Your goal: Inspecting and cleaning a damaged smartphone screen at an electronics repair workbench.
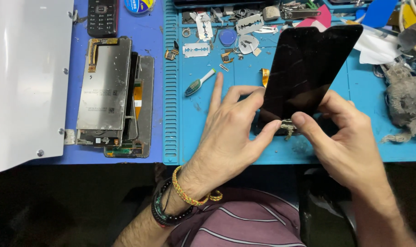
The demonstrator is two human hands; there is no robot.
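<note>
Left hand: the left hand [226,132] pinches the near left corner of the black phone screen panel [308,68], thumb under the edge, forefinger on the face, the other fingers spread loose.
Right hand: the right hand [350,137] grips the panel's near right edge between thumb and fingers.
Panel: held tilted above the blue work mat [208,137], right of centre, its near edge just over a tuft of greyish residue [288,128].
Step in hand: seemingly cleaning or freeing the panel's near edge.
Next move calls for: a light, even grip at the edges, since the thin glass would likely crack if flexed.
Left of mat: a stack of metal-backed display parts [107,91].
Far side: razor blades [196,49] and a toothbrush [199,82] on the table.
</note>
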